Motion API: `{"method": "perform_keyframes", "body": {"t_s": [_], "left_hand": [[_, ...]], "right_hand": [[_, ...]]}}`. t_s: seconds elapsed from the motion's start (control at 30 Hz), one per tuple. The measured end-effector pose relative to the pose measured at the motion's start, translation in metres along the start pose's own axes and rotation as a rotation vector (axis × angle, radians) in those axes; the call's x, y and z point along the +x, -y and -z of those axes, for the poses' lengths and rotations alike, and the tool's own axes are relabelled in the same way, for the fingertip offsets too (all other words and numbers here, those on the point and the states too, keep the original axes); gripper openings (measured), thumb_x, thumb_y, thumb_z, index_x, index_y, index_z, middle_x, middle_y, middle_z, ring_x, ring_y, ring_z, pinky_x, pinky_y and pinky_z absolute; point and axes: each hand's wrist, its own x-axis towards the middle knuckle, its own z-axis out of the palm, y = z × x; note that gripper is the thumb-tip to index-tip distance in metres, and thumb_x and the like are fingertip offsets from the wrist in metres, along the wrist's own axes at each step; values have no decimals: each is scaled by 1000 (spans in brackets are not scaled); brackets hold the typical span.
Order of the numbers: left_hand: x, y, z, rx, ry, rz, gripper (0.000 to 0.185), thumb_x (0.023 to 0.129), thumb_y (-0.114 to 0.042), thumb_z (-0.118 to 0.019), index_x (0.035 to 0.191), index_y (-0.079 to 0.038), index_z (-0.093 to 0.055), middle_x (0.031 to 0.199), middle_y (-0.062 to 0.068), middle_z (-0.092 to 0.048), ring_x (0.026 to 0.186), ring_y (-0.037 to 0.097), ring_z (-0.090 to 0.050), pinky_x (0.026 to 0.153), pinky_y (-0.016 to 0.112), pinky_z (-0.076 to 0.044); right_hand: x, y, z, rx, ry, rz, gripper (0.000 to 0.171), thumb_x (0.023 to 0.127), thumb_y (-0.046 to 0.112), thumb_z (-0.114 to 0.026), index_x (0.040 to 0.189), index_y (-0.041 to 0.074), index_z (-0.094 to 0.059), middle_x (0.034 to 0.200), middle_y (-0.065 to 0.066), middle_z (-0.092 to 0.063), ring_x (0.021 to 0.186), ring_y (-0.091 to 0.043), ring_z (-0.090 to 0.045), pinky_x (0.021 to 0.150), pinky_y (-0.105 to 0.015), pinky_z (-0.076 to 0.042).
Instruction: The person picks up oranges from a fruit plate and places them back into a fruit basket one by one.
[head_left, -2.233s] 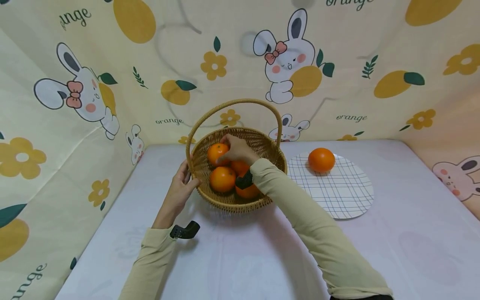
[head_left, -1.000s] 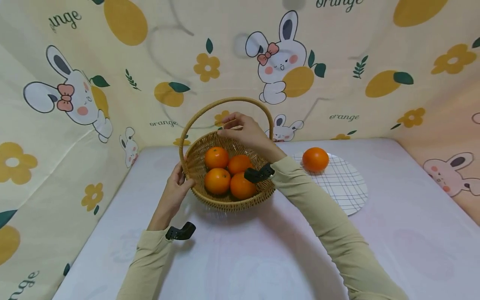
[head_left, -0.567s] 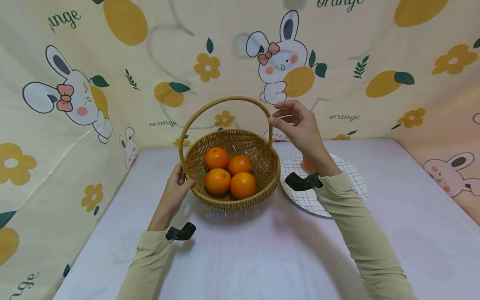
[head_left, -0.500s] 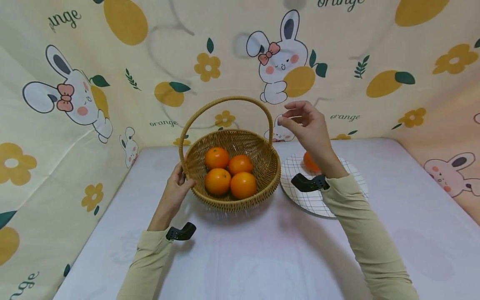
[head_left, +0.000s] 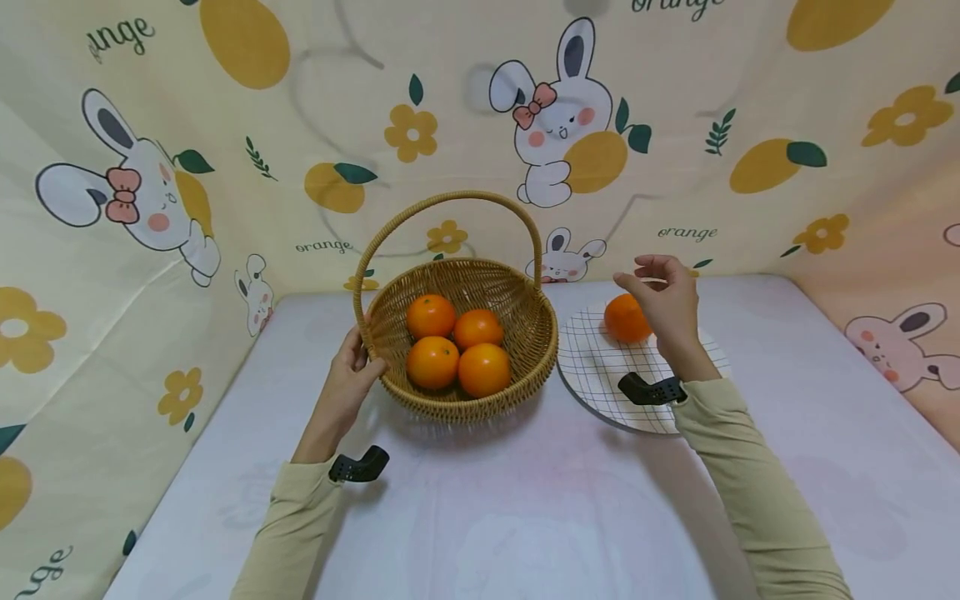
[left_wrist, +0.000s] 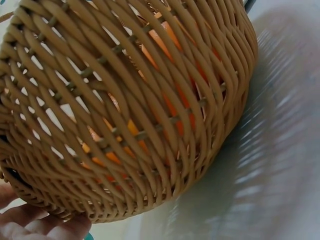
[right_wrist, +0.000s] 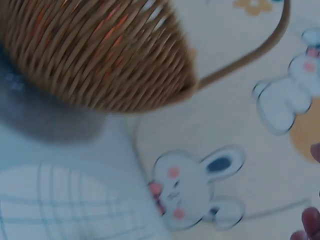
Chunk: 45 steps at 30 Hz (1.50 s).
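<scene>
In the head view a woven wicker basket [head_left: 468, 410] with an arched handle [head_left: 471, 195] stands tilted towards me, several oranges [head_left: 432, 363] inside it. My left hand [head_left: 345, 392] grips the basket's left rim, thumb in front; the left wrist view shows its fingers [left_wrist: 75, 227] against the wickerwork. To the right of the basket, a single orange [head_left: 624, 318] sits on a round white plate with a grid pattern [head_left: 600, 387]. Above that orange hovers my right hand [head_left: 666, 304], fingers loosely bent and holding nothing. Only a few of its fingertips [right_wrist: 312, 220] enter the right wrist view.
A pale cloth covers the table [head_left: 480, 517]. Close behind the basket and plate rises a backdrop [head_left: 450, 125] printed with rabbits and fruit, which also runs along the left and right sides. Each wrist wears a black camera mount.
My right hand released an orange inside the basket, rose out over the rim, then moved right and down to above the plate. The left hand kept its grip on the basket.
</scene>
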Motion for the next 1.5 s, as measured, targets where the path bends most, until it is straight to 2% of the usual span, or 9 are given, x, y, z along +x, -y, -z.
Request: {"method": "perform_keyframes", "body": {"t_s": [0.13,0.27,0.43,0.53,0.73,0.87,1.13,1.5], "left_hand": [[-1,-1,1,1,3,3,76,88,11,-47,155,-6,-15,158,13,-17,140,28,-26,108,48,-30],[-1,-1,2,1,2,5,76,88,11,-47,155,-6,-14,158,13,-16,140,28,-26,108,47,-30],[-1,0,2,-6,3,4,76,88,13,-45,155,-4,-14,157,15,-17,140,31,-26,107,48,-30],[-1,0,2,-10,0,5,76,88,14,-45,155,-4,-15,157,16,-17,140,31,-27,107,48,-30],[-1,0,2,-6,-1,5,76,88,13,-45,155,-4,-14,158,15,-16,140,30,-26,108,49,-28],[-2,0,2,1,0,5,76,88,12,-45,155,-5,-14,158,14,-15,140,30,-25,108,48,-30],[-2,-1,1,1,-2,4,75,88,14,-45,155,-5,-15,158,15,-17,140,32,-26,106,47,-31],[-1,2,1,-6,0,0,75,89,14,-45,155,-4,-14,157,16,-16,140,32,-26,107,47,-31]], "right_hand": [[5,-22,2,-92,32,-78,64,88,35,-70,138,4,-45,133,-17,-43,112,-28,-39,90,-33,-38],[9,-42,3,-163,31,-118,69,87,33,-71,142,4,-40,137,-20,-36,122,-36,-31,93,-41,-34],[12,-60,5,-223,14,-193,74,86,33,-73,143,5,-36,138,-22,-33,122,-37,-28,91,-42,-34],[14,-68,5,-251,41,-226,80,83,35,-75,144,4,-33,138,-24,-33,123,-39,-28,93,-46,-33],[13,-81,2,-279,74,-218,86,79,33,-78,143,0,-32,135,-25,-34,122,-40,-32,97,-49,-33],[13,-82,0,-273,60,-204,84,79,31,-79,142,-3,-34,134,-25,-37,121,-38,-35,101,-49,-33],[9,-76,2,-231,53,-241,87,81,36,-77,145,-1,-31,141,-23,-36,122,-37,-35,103,-48,-34],[-7,-41,11,-156,82,-106,85,79,40,-78,142,1,-36,136,-17,-40,105,-29,-43,84,-34,-41]]}}
